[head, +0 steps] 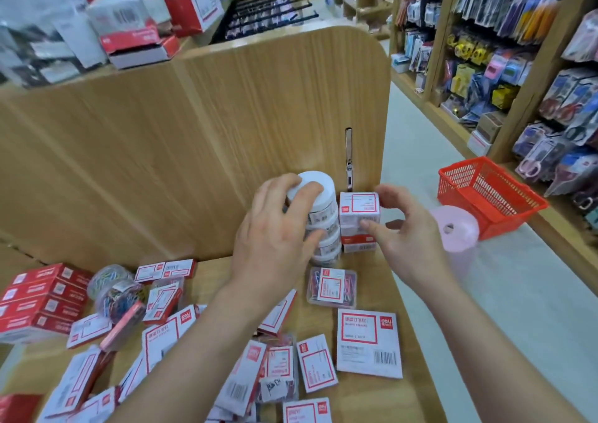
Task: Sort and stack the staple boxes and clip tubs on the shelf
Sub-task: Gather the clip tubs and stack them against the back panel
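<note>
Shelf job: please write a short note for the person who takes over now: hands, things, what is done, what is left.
Left hand: grips the tub stack in the back corner.
Right hand: pinches the top box of the box stack beside the tubs.
Done: these two stacks are begun.
Left: loose boxes and clip tubs lie scattered in front; sort and stack them.
</note>
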Demonstrator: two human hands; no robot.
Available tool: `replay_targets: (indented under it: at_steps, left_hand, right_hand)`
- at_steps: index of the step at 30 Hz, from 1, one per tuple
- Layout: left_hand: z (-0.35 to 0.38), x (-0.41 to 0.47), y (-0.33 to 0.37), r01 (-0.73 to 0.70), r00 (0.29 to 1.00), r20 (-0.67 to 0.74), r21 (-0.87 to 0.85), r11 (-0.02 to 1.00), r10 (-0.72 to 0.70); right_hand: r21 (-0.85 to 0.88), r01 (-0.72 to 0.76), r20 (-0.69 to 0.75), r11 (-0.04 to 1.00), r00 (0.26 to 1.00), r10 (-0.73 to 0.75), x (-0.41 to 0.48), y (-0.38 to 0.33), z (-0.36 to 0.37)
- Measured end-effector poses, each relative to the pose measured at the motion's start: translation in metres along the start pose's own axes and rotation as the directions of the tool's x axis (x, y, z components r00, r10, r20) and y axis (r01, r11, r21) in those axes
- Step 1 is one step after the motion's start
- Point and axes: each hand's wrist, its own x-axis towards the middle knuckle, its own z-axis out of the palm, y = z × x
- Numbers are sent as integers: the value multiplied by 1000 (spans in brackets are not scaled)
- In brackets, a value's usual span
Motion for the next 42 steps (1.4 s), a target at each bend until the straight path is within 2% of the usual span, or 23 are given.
replay_targets:
  at_steps: [7, 12, 16, 18, 19, 20, 21, 22, 23, 24, 26, 28, 30, 34, 36, 38, 40, 41, 42]
  left_hand:
    - [0, 1, -1, -7, 1000, 7, 6, 1000, 7]
    - [-2, 1, -2, -19, 1000, 9, 15, 1000, 19]
    - [-10, -6, 1, -83, 993, -81, 24, 996, 85]
    - [-18, -16, 7, -138, 981, -139, -21, 990, 134]
    - [-21, -24, 9, -156, 982, -121, -70, 985, 147]
    - [-24, -31, 10, -174, 984, -49, -121, 977, 169]
    - [-27, -38, 11, -172, 978, 89, -152, 973, 187]
    - [-28, -45, 12, -143, 942, 284, -143, 979, 179]
    - [-27, -52, 14, -114, 863, 484, -96, 989, 146]
    - [-25, -59, 16, -114, 776, 623, -20, 993, 101]
    - [-20, -72, 18, -176, 704, 707, 83, 981, 67]
    - [-17, -79, 22, -212, 687, 723, 105, 972, 72]
    - [-13, -82, 21, -238, 700, 706, 97, 967, 101]
    - [-7, -80, 19, -268, 722, 674, 68, 961, 154]
    - [-7, -80, 18, -231, 743, 657, 70, 971, 129]
    - [-10, -80, 17, -76, 810, 585, 19, 997, 50]
    - [-16, -78, 19, 149, 877, 473, -109, 983, -81]
    - [-19, -74, 20, 231, 898, 413, -155, 960, -150]
    - [-21, -69, 22, 286, 910, 358, -180, 941, -208]
  right_hand:
    - [-66, 144, -33, 987, 989, -147, 2, 5, 3]
    - [-208, 237, 31, 949, 971, -236, 4, 10, -3]
    - [-299, 311, 53, 902, 949, -310, 6, 11, -2]
    - [-303, 309, 54, 901, 950, -307, 6, 9, -3]
    - [-299, 295, 53, 907, 955, -293, 4, 7, -4]
    - [-300, 280, 46, 912, 959, -279, 1, 4, -6]
    - [-306, 266, 32, 914, 962, -270, -3, 1, -8]
    - [-312, 259, 15, 914, 963, -268, -9, -3, -10]
    - [-313, 259, 12, 914, 963, -269, -17, -7, -12]
    - [-300, 266, 38, 916, 963, -267, -27, -11, -13]
    - [-258, 282, 165, 924, 955, -245, -48, -17, -13]
    - [-264, 266, 281, 927, 941, -190, -66, -20, -11]
    - [-265, 225, 337, 938, 933, -129, -79, -21, -9]
    - [-222, 94, 351, 970, 936, -10, -96, -23, -6]
    - [-189, 5, 394, 982, 916, 71, -100, -23, -6]
    - [-23, -140, 504, 990, 853, 133, -104, -23, -10]
    - [153, -267, 628, 952, 770, 115, -108, -28, -15]
    - [168, -243, 647, 955, 758, 79, -110, -31, -15]
    - [143, -150, 618, 978, 785, 31, -112, -35, -13]
